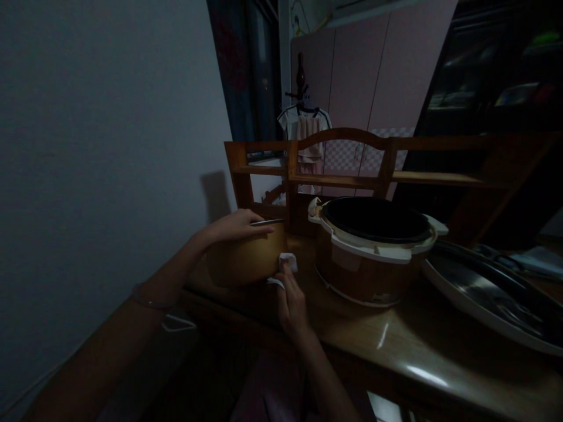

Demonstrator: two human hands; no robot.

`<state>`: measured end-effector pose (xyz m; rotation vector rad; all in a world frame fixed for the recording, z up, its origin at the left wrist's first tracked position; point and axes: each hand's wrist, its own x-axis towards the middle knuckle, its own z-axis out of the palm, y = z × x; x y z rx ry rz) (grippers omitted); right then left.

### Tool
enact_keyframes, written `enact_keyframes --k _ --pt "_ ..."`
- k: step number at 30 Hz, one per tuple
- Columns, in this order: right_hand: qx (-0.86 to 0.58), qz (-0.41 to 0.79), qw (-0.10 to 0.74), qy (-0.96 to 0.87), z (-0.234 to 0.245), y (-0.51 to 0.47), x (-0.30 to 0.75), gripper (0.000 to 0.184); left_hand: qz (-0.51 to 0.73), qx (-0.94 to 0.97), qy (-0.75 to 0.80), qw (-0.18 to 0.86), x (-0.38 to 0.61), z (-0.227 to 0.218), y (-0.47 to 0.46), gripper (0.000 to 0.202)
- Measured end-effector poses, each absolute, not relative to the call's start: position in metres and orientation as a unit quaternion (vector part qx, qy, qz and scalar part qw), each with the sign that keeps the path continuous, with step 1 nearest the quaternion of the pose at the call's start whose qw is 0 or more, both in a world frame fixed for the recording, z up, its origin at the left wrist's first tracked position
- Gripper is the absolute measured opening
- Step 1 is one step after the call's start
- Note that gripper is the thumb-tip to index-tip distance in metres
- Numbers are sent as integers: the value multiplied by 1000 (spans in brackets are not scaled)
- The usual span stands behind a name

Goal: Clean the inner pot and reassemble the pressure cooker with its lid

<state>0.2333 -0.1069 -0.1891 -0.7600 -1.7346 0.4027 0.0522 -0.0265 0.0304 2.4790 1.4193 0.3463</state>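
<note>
A golden-tan round pot (246, 258), likely a cooker's inner pot, is tilted on the wooden table at the left. My left hand (235, 225) lies over its upper rim and holds it, the thumb hidden. Against the pot's right side, low down, my right hand (292, 302) presses a folded white tissue (288, 262) between its fingers. Just right of the pot stands an electric cooker body (365, 264), brown with a white rim and a dark inside. Its large round lid (492, 293) rests at the far right, partly leaning by the cooker.
The glossy wooden table (396, 340) has a raised wooden shelf (338, 179) along its back. A pale wall (109, 117) closes off the left. White cable (178, 322) hangs below the table edge. Clothes (310, 132) hang in front of pink cupboards (352, 76).
</note>
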Motion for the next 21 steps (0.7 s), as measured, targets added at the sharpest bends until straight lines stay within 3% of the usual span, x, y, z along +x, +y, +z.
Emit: enact_keyframes --k 13,21 --pt "-397 197 614 -653 -199 -99 228 46 69 839 505 192 43 49 21 64" --pt "-473 204 573 -637 -203 -92 222 48 26 819 506 269 35 61 47 60"
